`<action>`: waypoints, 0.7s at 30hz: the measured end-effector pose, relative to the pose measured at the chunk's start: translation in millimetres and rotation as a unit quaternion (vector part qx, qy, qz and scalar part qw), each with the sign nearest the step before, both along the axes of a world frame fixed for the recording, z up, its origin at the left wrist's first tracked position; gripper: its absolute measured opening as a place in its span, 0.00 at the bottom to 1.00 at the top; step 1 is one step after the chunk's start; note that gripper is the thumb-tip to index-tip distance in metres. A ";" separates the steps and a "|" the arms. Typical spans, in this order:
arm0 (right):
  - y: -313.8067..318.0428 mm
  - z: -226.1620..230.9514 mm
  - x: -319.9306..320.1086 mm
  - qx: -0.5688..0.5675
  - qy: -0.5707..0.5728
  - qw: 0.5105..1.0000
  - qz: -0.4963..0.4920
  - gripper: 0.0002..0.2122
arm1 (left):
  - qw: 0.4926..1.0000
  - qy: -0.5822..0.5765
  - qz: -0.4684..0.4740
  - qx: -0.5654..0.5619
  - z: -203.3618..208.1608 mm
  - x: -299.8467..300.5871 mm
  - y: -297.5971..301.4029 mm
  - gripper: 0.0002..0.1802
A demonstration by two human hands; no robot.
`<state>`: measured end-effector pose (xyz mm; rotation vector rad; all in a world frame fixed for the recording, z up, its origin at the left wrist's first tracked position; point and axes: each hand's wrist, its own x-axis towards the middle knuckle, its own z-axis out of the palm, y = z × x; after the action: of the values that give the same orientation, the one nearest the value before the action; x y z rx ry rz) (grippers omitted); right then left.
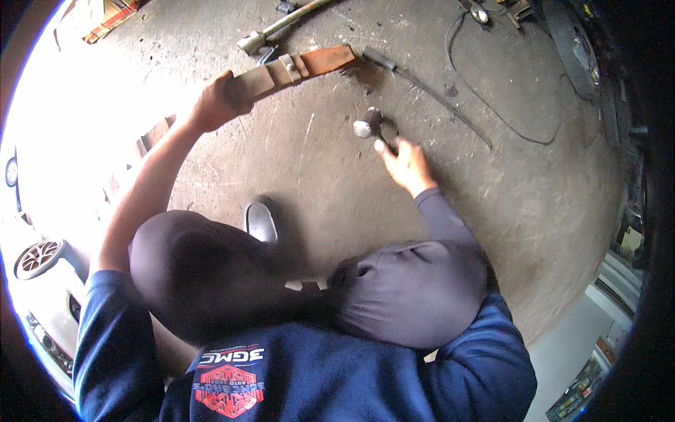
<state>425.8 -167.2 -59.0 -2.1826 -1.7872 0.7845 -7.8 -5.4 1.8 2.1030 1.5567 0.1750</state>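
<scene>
One strapped metal bar (294,68) is clamped at its left end in my left hand (219,104), its orange tip slanting forward and right over the floor (316,162); my right hand (408,165) grips one hammer (368,125). Toward the floor's far side lie one long pole (287,22) and one sleeved rod (408,76). My left arm stretches forward outside my left knee (176,246); my right forearm angles forward and inward.
</scene>
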 end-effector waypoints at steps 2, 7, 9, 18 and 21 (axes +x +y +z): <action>33.8 11.9 10.8 0.049 -0.022 0.999 -0.006 0.27 | 1.000 -0.023 0.005 -0.011 1.0 -0.5 1.4 0.32; 148.1 -2.2 29.7 0.051 -0.167 0.980 0.093 0.27 | 0.998 -0.063 0.011 -0.018 -3.7 -4.0 1.2 0.29; 175.8 -21.1 28.2 0.012 -0.202 0.972 0.123 0.28 | 0.998 -0.066 0.015 -0.011 -4.6 -3.7 -0.5 0.28; 186.0 -18.2 17.9 0.061 -0.178 0.970 0.153 0.24 | 0.997 0.069 0.007 0.031 8.2 -1.9 0.7 0.28; 201.2 37.3 6.5 0.273 -0.120 0.945 0.134 0.24 | 0.999 0.053 0.008 0.001 -5.4 -7.1 2.0 0.28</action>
<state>432.2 34.0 -21.6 -1.7445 -2.1272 0.0318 -14.9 -3.4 -3.7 2.1321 1.6344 0.0717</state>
